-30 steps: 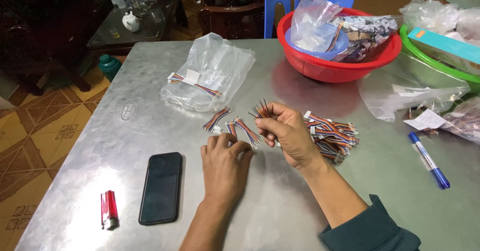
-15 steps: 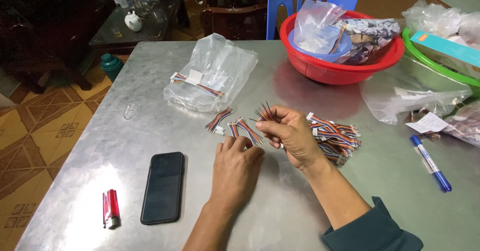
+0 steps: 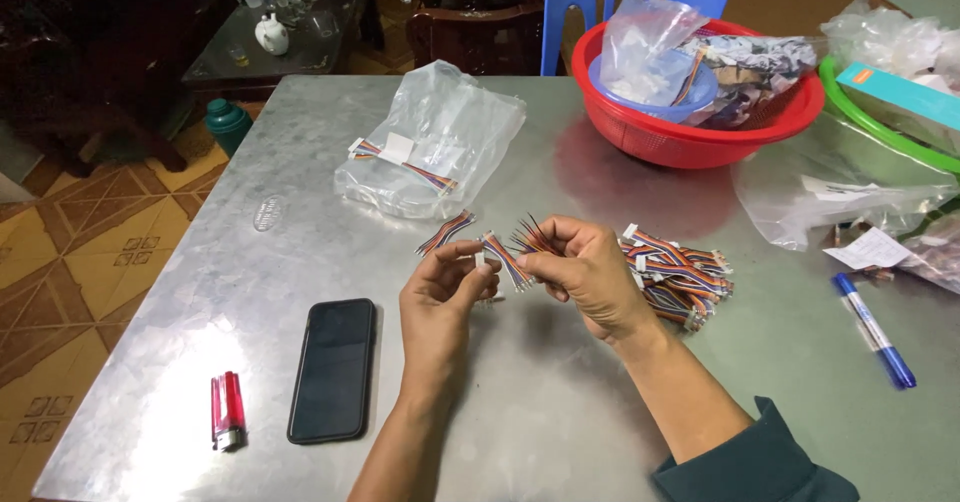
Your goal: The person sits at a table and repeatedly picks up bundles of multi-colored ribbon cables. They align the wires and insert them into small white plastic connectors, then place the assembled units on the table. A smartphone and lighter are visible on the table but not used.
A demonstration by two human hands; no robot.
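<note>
Since a second ago, left hand [image 3: 440, 297] is lifted off the table [image 3: 560, 412]; a short wire lead [image 3: 503, 259] is now pinched between its fingertips. Wire bundle [image 3: 530, 237] is clamped in right hand [image 3: 590, 274]. Lead sits between both hands, touching the bundle. Sorted pile [image 3: 680, 272] lies just behind the right hand.

The big grey metal table [image 3: 300, 292] is smooth and a bit shiny. The round red plastic basket [image 3: 690, 142] looks glossy. The clear crinkly plastic bag [image 3: 440, 142] is thin and shiny. The flat black phone [image 3: 333, 368] has a glossy glass face.
</note>
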